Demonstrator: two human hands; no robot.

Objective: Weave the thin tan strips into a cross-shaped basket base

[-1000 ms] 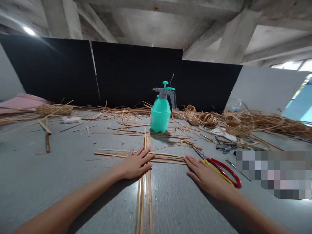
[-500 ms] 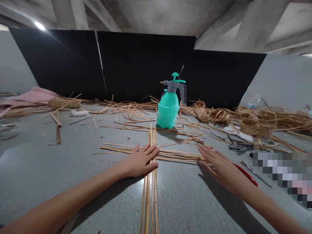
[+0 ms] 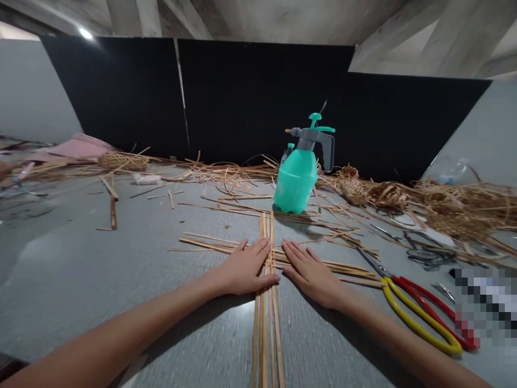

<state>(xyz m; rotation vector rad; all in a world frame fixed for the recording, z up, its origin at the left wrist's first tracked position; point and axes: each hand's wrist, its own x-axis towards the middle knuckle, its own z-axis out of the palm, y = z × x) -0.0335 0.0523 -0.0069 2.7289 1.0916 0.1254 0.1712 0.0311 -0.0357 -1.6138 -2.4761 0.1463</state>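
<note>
Several long, thin bamboo-like strips run away from me and cross a second bundle of strips lying sideways, making a cross on the grey tabletop. My left hand lies flat on the crossing, fingers stretched out and covering part of it. Just right of the crossing, my right hand rests palm down over the sideways strips, its fingers extended. Neither hand grips anything. The scissors, with one yellow and one red handle, lie beside the right ends of the sideways strips.
A green pump sprayer stands beyond the cross. Loose strips are strewn along the back by a black wall panel. Woven pieces and dark metal tools lie to the right, a pink item far left.
My right hand has slid left along the sideways strips, from their right end to near the crossing. The scissors' handles are now uncovered. My left hand stays on the crossing; the view has shifted slightly.
</note>
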